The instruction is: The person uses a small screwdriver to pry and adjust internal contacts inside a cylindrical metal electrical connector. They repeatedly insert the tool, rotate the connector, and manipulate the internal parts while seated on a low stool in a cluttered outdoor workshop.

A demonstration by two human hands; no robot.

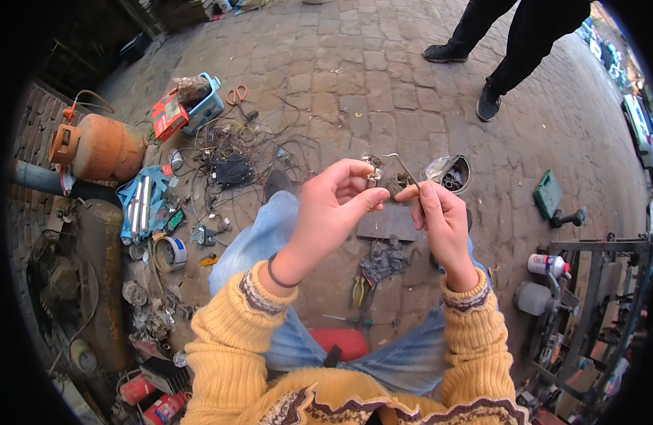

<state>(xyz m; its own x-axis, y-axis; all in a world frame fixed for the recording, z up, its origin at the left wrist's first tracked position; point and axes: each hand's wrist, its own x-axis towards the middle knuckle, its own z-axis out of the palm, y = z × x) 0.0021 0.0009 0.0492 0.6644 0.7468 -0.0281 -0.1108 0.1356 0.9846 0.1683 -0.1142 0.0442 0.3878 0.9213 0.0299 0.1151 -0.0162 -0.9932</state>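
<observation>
Near the middle, my right hand (440, 212) pinches a thin bent metal rod (408, 170), its hooked end pointing up and left. My left hand (340, 202) is curled just left of it, fingers closed; I cannot tell what, if anything, is between them. Beyond my fingers are small grimy metal parts (373, 164) and an open container of dark rings (452, 177). A flat dark metal plate (383, 225) lies below my hands, with a crumpled dark cloth (383, 263) and yellow-handled pliers (357, 290) nearer me.
Left: an orange gas cylinder (114, 149), blue bin (206, 106), tangled wires (227, 159) and assorted parts. Right: a green case (547, 195), spray can (546, 265) and metal frame (588, 244). A person's legs (518, 49) stand upper right on the brick paving.
</observation>
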